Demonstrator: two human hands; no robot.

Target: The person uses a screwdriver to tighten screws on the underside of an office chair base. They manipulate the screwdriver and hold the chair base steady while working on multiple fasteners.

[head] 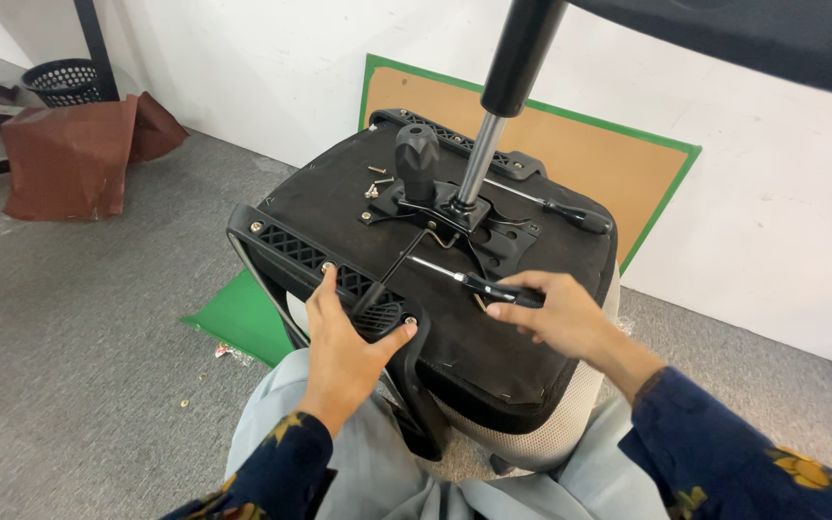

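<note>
**Screwdriver at the mechanism plate of an upturned chair seat**

While your left hand point(344, 351) rests flat on the black ribbed plastic armrest bracket point(325, 260) at 8 o'clock on the seat, its fingers are spread wide, the thumb hooked over the bracket's near end, gripping nothing. Your right hand point(556, 313) at 4 o'clock has its fingers closed around the black handle of a slim steel-shafted screwdriver point(455, 277); the shaft runs toward 10 o'clock, its tip at the edge of the black metal mechanism plate point(464, 217) in the middle. The upturned black fabric-covered chair seat point(358, 202) lies propped against your grey-trousered knees, underside up. From the plate a silver gas-lift column with a black sleeve point(498, 106) rises toward 12 o'clock, and a black tension knob point(416, 154) stands just beside it. A few loose brass screws point(376, 183) lie on the seat at 11 o'clock of the plate. A black-tipped lever point(575, 214) sticks out toward 2 o'clock.
</note>
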